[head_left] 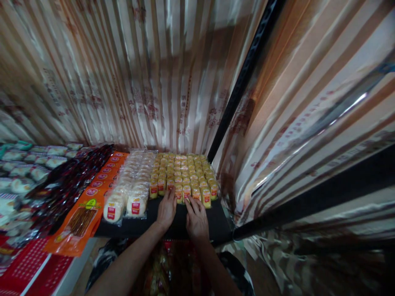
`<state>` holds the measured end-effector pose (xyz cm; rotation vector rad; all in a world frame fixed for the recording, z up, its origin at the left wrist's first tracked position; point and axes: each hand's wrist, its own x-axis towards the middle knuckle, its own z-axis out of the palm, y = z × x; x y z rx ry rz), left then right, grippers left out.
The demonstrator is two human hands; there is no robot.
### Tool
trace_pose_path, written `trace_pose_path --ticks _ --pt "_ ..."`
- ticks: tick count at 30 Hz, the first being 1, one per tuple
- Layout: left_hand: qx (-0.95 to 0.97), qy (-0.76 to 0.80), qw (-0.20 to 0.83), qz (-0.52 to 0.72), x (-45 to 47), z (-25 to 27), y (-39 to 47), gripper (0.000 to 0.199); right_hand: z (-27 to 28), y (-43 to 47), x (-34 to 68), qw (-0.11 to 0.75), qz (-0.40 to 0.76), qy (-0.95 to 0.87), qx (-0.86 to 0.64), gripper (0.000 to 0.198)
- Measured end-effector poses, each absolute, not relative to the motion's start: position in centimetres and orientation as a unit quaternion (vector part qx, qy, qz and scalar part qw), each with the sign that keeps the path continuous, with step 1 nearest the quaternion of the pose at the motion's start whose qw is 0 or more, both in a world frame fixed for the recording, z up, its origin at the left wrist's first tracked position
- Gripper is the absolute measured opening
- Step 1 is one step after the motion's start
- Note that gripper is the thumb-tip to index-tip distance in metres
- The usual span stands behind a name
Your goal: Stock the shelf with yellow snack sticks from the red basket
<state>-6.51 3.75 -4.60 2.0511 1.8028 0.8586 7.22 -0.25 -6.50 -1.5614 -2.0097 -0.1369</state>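
- White packets (pixel 14 155) lie in rows at the far left. They are well apart from the hands; leave them out of the working area.
- Dark red, glossy packets (pixel 70 189) come next, heaped loosely. Avoid catching them with the left sleeve side.
- Orange packets (pixel 92 201) overlap in one column, the nearest hanging past the front edge of the black shelf (pixel 217 222). Guard against forearm contact, as this one is likely to slide.
- Round pale packets (pixel 136 207) form two columns just left of the yellow packets. Treat their right side as a boundary when pressing sideways.
- Left hand (pixel 167 210): the fingers reach forward, close together, tips at the front row of yellow packets. Whether it grips one cannot be told. Recommended use: a steady side stop.
- Yellow packets (pixel 182 168) stand in close columns on the shelf, in front of the striped curtain (pixel 163 82), red labels forward along the front. Apply light, even fingertip pressure; the wrapped contents probably crush easily.
- Right hand (pixel 196 220): the fingers are extended and slightly spread, tips against the front packets, with no grip visible. Push straight back, without twisting.
- The second front packet from the right projects past its neighbours. Ease it level, supporting both sides so that the adjacent columns stay upright.
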Motion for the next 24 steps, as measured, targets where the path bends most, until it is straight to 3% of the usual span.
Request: trace_pose_path --ticks 8,24 --pt "0.738 0.579 0.087 0.334 -6.7 -6.1 3.2 0.026 -6.5 -0.2 7.3 0.296 -0.041 -0.760 -0.577 0.053" --pt "0.753 0.556 0.085 0.342 -6.9 -5.3 0.7 0.040 -7.2 -0.3 7.3 0.344 -0.060 -0.745 -0.568 0.050"
